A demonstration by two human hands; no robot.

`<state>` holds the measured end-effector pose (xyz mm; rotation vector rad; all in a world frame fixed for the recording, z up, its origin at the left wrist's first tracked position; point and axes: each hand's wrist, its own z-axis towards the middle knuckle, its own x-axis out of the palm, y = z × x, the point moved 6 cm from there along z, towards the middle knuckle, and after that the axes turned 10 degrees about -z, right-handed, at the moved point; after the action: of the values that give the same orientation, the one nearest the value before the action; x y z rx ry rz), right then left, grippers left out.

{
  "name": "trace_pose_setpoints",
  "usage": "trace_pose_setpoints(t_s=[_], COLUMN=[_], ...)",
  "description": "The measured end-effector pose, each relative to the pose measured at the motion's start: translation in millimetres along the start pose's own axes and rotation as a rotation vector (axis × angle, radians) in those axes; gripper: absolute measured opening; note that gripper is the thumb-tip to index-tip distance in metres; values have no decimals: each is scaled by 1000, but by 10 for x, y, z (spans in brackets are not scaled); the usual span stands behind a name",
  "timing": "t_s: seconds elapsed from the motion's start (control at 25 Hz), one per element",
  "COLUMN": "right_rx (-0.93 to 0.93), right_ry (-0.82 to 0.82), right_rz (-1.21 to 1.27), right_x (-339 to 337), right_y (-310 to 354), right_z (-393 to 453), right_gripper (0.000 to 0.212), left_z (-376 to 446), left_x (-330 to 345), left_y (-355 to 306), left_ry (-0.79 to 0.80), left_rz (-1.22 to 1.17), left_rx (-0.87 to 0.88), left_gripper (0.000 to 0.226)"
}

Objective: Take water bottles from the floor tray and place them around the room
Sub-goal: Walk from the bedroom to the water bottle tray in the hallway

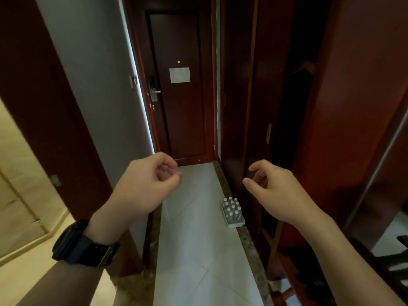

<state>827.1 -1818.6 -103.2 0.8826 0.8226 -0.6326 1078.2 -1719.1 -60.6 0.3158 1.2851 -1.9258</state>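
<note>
A tray (235, 224) of several small white-capped water bottles (231, 206) stands on the pale tiled floor, against the dark wooden wardrobe on the right side of a narrow hallway. My left hand (144, 184), with a black watch on its wrist, hovers in the air left of the tray, fingers loosely curled and holding nothing. My right hand (277, 191) is raised at the same height, above and to the right of the tray, fingers also curled and apart with nothing in them. Both hands are well above the bottles.
A dark wooden entrance door (180, 89) with a lever handle closes the far end of the hallway. An open wardrobe (293, 107) lines the right wall. A white wall and a dark door frame (55, 107) stand on the left, with a beige floor beyond.
</note>
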Motion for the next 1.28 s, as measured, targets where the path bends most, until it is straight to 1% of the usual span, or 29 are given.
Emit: trace_pose_setpoints(t_s=[0.12,0.2,0.32,0.44,0.56,0.72,0.92,1.08,1.2,1.28], right_rx=[-34,-47,-41,-54,-42,15,55,32,47,86], right_ry=[4,5,43,66,21,-17,-11,10,25,41], right_rz=[-5,-41,-76,-101,-89,-77,-91,-105,-83,-60], right_x=[184,339,778,1311,1756,2096,2418,2699,3149,3553], right_y=[-42,-11,-18,-5,43,44,-250,-621,-1146,-1586], right_z=[1043,1631,2455,3295,4210,5301,6300,6864,7127,7154], right_gripper=[37,35,33,33,32,33,34,35,39,41], left_z=[884,1410,2206,2998,3901,5044,6086,6614,6884,6973], left_x=[37,62,160,248,281,318,665,1068,1653,2178], left_y=[336,607,1140,1735,2346,2890,3460,3866,4238,4542], left_ry=[-38,-7,66,55,49,74,137,164,187,226], left_rz=[0,35,85,62,37,16,-16,-46,-30,-54], left_rx=[22,-6,-39,-23,18,48,29,-6,5,2], left_gripper=[15,14,24,33,35,31,31,27,29,25])
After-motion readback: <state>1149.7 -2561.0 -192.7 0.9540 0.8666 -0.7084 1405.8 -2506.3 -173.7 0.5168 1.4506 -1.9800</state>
